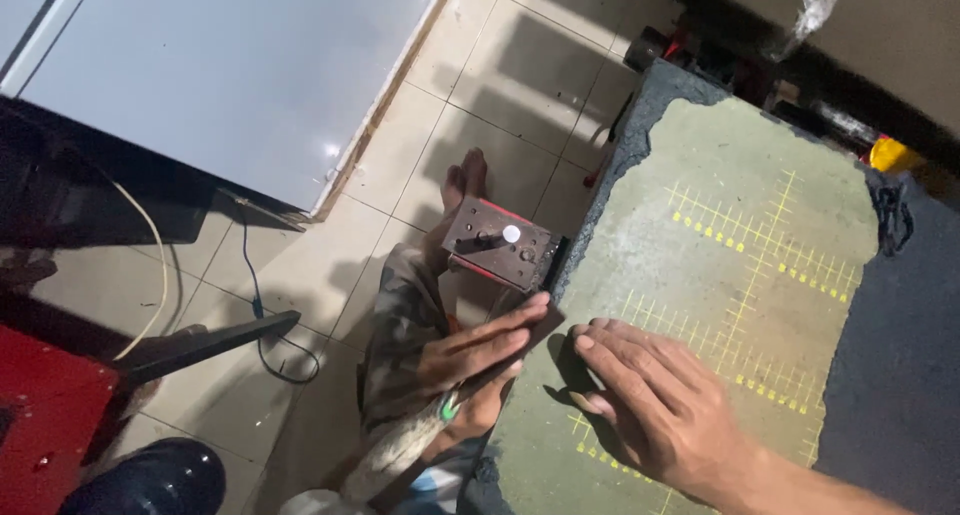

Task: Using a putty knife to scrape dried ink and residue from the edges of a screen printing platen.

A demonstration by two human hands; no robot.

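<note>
Pressing flat with fingers spread on the worn green cutting mat (740, 275), the right hand (660, 405) is crowding the left hand (478, 350) gripping a thin dark blade-like strip (520, 347) at the mat's left edge, risking a nicked fingertip.

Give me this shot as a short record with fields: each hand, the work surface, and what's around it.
left hand: fingers flat along a thin dark piece at the mat's edge, a wooden handle tucked under the palm
right hand: palm down, fingers spread on the mat
work surface: worn green cutting mat with yellow grid marks
above the hands: dark metal block with a red rim
floor: pale tiles, a bare foot
</note>
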